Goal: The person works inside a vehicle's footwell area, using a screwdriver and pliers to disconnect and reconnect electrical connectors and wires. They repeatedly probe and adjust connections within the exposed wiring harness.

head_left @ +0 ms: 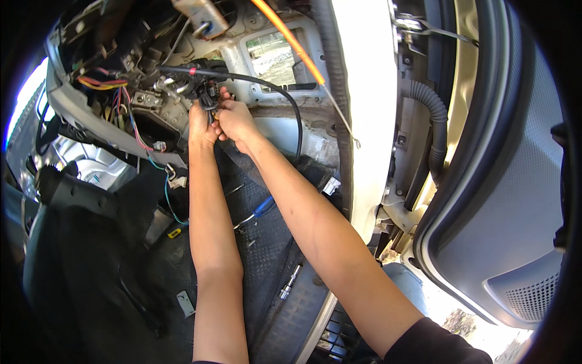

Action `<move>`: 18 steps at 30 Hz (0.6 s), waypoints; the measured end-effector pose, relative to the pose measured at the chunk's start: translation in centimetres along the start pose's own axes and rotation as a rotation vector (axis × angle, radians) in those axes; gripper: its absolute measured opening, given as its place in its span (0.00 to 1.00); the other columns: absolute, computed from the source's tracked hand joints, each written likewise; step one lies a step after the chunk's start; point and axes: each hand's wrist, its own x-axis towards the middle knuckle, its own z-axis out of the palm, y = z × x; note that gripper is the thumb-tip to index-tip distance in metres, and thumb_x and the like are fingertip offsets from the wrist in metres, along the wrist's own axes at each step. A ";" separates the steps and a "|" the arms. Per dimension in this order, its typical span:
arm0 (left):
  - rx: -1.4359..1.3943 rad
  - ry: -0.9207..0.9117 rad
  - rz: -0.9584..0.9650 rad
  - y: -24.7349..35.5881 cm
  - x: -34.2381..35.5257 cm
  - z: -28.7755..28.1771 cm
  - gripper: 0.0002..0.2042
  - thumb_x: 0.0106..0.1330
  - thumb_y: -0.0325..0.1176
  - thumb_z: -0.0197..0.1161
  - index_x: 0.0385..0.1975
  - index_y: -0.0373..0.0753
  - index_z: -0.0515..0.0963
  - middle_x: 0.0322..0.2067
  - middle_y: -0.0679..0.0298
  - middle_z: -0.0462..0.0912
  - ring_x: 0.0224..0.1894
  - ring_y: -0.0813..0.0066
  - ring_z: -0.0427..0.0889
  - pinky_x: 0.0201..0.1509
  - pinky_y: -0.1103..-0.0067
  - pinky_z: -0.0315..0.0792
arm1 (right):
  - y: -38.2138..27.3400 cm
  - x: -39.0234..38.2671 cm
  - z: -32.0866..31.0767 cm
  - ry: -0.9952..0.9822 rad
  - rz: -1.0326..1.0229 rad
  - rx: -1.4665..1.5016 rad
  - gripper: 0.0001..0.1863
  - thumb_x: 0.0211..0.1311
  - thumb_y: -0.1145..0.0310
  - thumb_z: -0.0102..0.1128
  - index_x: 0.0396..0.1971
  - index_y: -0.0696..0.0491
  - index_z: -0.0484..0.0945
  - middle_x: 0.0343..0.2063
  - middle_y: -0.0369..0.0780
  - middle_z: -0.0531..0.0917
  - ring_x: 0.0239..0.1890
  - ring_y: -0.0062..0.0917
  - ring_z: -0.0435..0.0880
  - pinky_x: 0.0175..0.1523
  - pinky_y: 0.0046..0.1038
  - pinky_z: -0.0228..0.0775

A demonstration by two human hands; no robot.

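Your left hand (202, 125) and right hand (237, 121) curl fingers narrowly around what seems a dark connector (208, 95); the opened dashboard (65, 100) at far left contains coloured wires (102, 84).

The head view looks from above the person's forearms (215, 236), facing forward and down, upright, onto a vehicle's floor (267, 238). Forearms stand near the lens; left hand (202, 126) and right hand (239, 124) lie farther off, above centre. The door (503, 200) curves along the right rim.
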 end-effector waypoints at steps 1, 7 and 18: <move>-0.032 -0.018 0.031 -0.3 0.1 0.1 0.23 0.75 0.43 0.39 0.45 0.30 0.78 0.36 0.53 0.85 0.29 0.65 0.83 0.28 0.77 0.82 | 0.1 0.0 -0.1 -0.009 -0.014 0.010 0.07 0.65 0.76 0.48 0.31 0.58 0.77 0.20 0.36 0.77 0.17 0.17 0.74 0.17 0.22 0.65; -0.257 -0.269 0.084 -0.8 0.8 0.1 0.16 0.74 0.41 0.46 0.37 0.33 0.75 0.33 0.59 0.78 0.38 0.64 0.79 0.62 0.65 0.75 | -0.1 0.5 -0.2 -0.041 -0.041 0.031 0.06 0.64 0.74 0.52 0.29 0.58 0.77 0.20 0.35 0.75 0.17 0.17 0.72 0.16 0.21 0.59; -0.283 -0.340 0.083 -0.7 0.5 -0.3 0.17 0.71 0.39 0.49 0.41 0.29 0.78 0.37 0.55 0.83 0.42 0.61 0.83 0.59 0.66 0.77 | 0.7 2.1 -0.4 -0.093 -0.076 -0.071 0.09 0.63 0.76 0.47 0.30 0.58 0.78 0.22 0.38 0.77 0.20 0.22 0.74 0.21 0.26 0.61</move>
